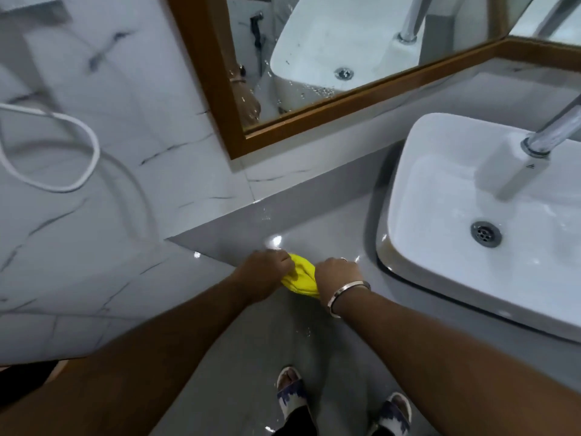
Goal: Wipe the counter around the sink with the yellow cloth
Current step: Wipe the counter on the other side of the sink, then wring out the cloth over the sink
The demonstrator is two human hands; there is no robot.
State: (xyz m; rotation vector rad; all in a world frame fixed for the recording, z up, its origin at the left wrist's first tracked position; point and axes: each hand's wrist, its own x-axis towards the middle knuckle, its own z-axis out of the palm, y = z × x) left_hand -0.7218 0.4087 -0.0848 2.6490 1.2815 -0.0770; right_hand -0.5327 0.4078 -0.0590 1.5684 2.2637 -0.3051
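Nearest, both hands, left (264, 267) and right (338, 273), are clenched on the bunched yellow cloth (300, 278) at the desk (314, 221) front edge. The sink (405, 184) sits at two o'clock. Wadded like this, the cloth may only smear the droplets.

Bare forearms, a silver bangle (347, 297) on the right wrist, and patterned blue-white open-toed sandals (342, 401).
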